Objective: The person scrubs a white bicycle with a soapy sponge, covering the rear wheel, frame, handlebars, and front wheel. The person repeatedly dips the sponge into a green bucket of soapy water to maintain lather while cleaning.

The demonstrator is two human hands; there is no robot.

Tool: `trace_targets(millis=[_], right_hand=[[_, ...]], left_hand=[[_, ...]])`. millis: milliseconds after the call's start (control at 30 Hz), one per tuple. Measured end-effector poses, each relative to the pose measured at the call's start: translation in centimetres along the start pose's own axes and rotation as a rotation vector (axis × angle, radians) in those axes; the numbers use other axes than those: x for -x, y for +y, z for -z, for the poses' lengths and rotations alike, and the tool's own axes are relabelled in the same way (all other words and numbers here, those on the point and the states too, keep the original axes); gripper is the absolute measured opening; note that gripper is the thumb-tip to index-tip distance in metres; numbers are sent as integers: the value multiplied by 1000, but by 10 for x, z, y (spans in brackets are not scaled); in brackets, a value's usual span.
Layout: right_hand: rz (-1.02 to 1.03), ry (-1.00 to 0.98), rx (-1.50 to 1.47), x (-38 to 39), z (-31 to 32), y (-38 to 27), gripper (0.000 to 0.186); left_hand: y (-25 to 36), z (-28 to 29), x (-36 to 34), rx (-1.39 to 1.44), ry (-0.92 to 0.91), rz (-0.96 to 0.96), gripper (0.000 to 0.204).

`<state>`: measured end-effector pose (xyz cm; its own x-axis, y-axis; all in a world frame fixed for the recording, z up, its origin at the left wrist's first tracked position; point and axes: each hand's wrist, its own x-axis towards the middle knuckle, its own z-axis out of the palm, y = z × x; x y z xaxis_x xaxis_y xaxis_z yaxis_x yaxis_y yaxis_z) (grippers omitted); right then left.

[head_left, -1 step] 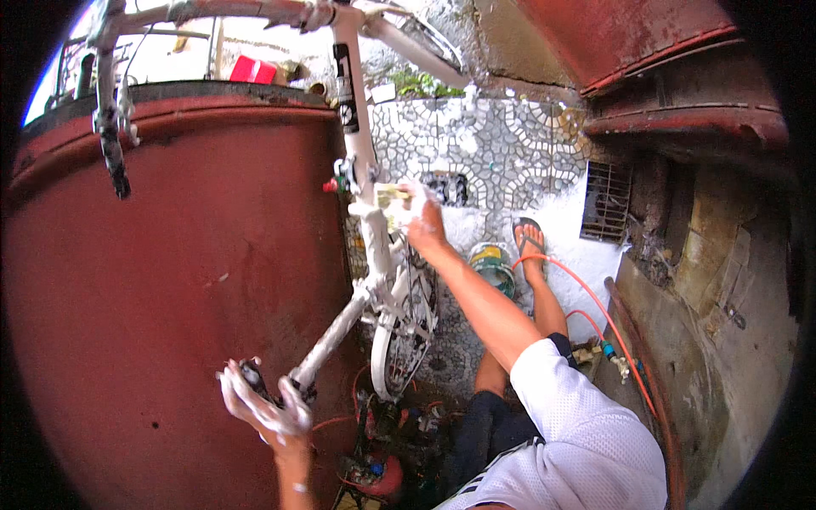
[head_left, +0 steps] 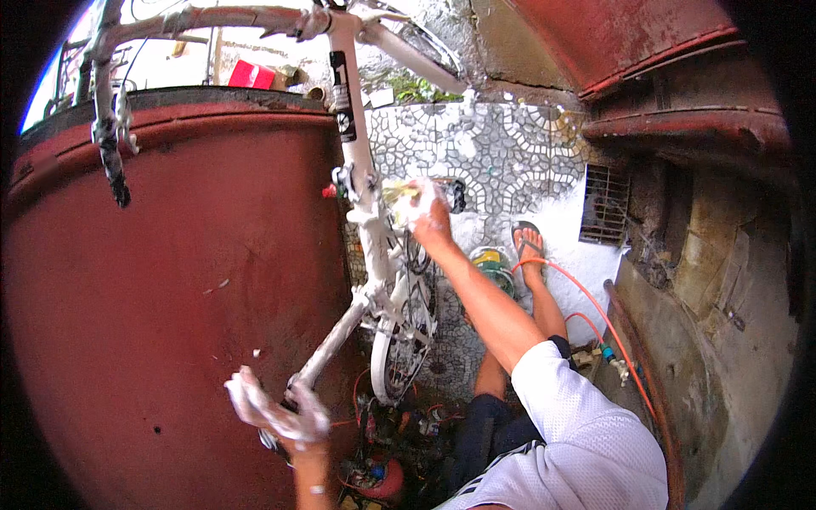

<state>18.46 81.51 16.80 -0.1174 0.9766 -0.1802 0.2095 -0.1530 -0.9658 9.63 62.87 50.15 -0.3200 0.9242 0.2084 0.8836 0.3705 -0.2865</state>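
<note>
Bike [head_left: 374,242] sits btwn the two hands, R hand [head_left: 416,204] nearer its main tube [head_left: 357,151], L hand [head_left: 276,412] nearer the low end of the post [head_left: 331,342]. From R hand the tube is immed. to the left; its long axis runs approx. top to bottom of view, w/ a slight lean, bottom end toward the right. Post then slants down-left from the joint toward L hand.

R hand: closed round a yellowish sponge [head_left: 399,194], right beside the tube; blur, so can't tell if it's pressing on it. L hand: fingers spread, foam all over, nothing clearly gripped; contact w/ post end can't be told.

Bike looks white, foam-streaked, w/ black markings on the upper tube & a white-rimmed wheel [head_left: 384,365] below. It stands next to a red panel [head_left: 187,255], over patterned tile floor [head_left: 518,144] w/ foam patches. Bucket [head_left: 495,270] is to the right, nr the person's foot [head_left: 529,242]; orange hose [head_left: 547,260] curves past.
</note>
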Motion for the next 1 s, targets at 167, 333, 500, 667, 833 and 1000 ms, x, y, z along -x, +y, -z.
trace_targets(millis=[167, 333, 500, 667, 833, 1000], right_hand=[[184, 164, -95, -81, 29, -51, 32], [327, -183, -171, -106, -16, -65, 35], [412, 189, -139, -231, -19, -65, 31], [613, 75, 4, -191, -41, -78, 31], [469, -155, -107, -194, -11, -48, 26], [492, 196, -105, -311, 28, -70, 32]], left_hand=[[100, -170, -99, 512, 21, 41, 52], [96, -301, -203, 929, -455, 304, 42], [142, -318, -208, 336, -380, 382, 58], [107, -342, -188, 311, -301, 294, 57], [124, -325, -195, 392, -278, 308, 52], [123, -316, -202, 308, -308, 426, 64]])
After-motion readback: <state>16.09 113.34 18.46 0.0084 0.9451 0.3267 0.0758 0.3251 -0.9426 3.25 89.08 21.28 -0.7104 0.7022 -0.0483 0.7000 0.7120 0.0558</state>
